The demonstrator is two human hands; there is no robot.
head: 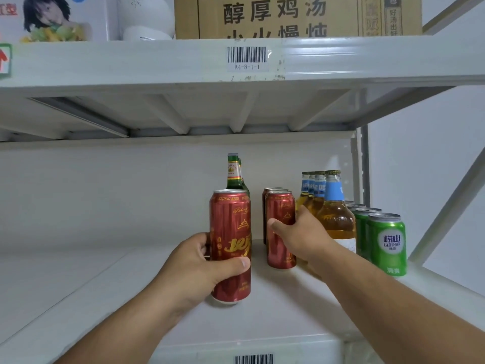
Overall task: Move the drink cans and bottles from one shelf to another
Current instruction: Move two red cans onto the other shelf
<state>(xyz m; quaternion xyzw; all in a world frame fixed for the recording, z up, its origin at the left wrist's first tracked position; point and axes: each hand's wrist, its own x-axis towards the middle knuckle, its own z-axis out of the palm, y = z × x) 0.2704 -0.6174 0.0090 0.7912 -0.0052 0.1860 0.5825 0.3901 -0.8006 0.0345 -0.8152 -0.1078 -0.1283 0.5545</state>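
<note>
left hand [202, 261]: we see it wrapped round a red can [230, 245], thumb across the front, fingers behind; can looks just off the shelf [78, 285] or barely on it, can't tell which
right hand [301, 237]: closed about the front red can of the row [280, 229], thumb on its left face, fingers out of sight on the far side
where things sit: amber bottles [334, 214] touching or just beside the right hand's back; green cans [387, 243] further right of it; green bottle [234, 172] straight behind the left-hand can
axis: both gripped cans upright, long axis vertical, tops up; bottles upright too, necks up
risk 1: we'd say pulling the right can out could drag knuckles against the amber bottles, tall and narrow, so they may tip
risk 2: red cans behind it sit close, could get knocked
risk 3: two smooth cans at once, one grip each; a slip drops one on the shelf
</note>
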